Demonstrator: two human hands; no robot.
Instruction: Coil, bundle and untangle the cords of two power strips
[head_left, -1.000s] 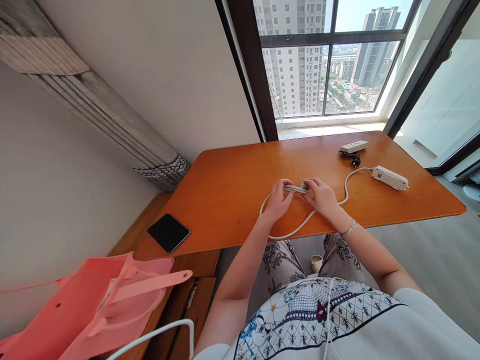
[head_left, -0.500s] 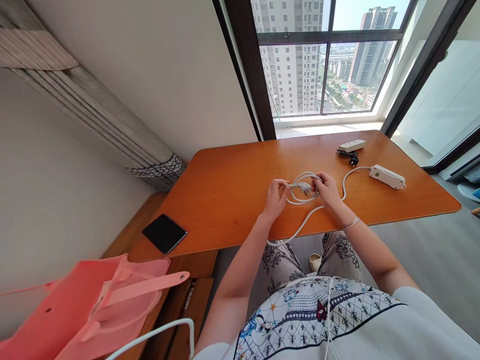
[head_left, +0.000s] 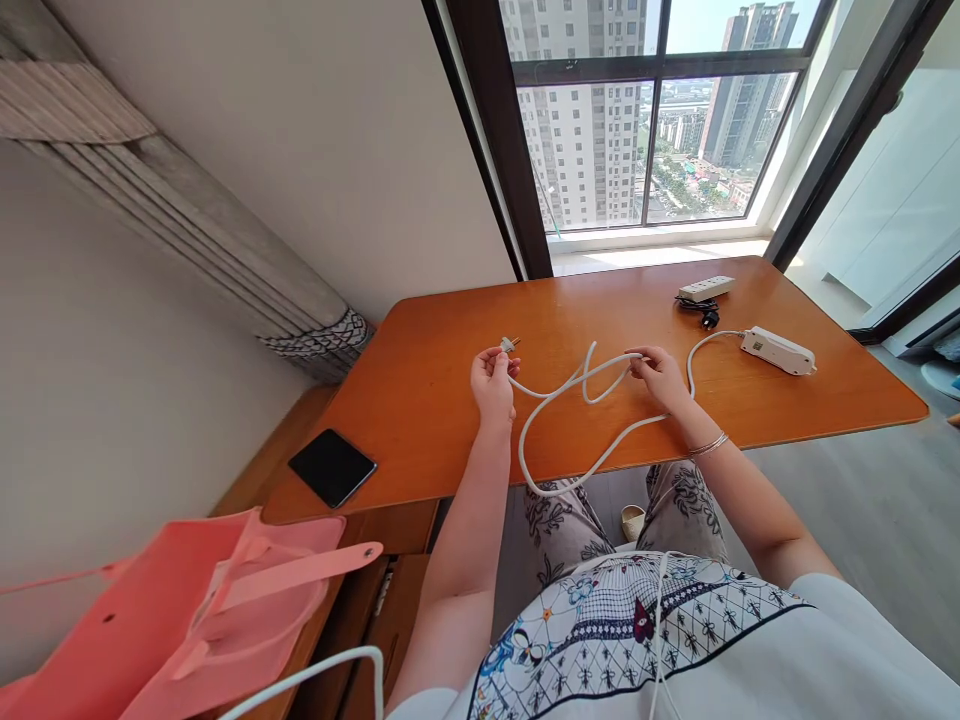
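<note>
Pinching the white plug, the left hand has thumb and fingers drawn together, prongs poking out beyond the fingertips; the right hand nips a strand of the white cable between thumb and forefinger. Between them the cable hangs in loose, crossing loops, one sagging past the near edge of the table. This looks like uncoiling; the next move seems to call for parting those loops without tugging the white power strip, right of the right fingers. Farther beyond them sits a second strip.
</note>
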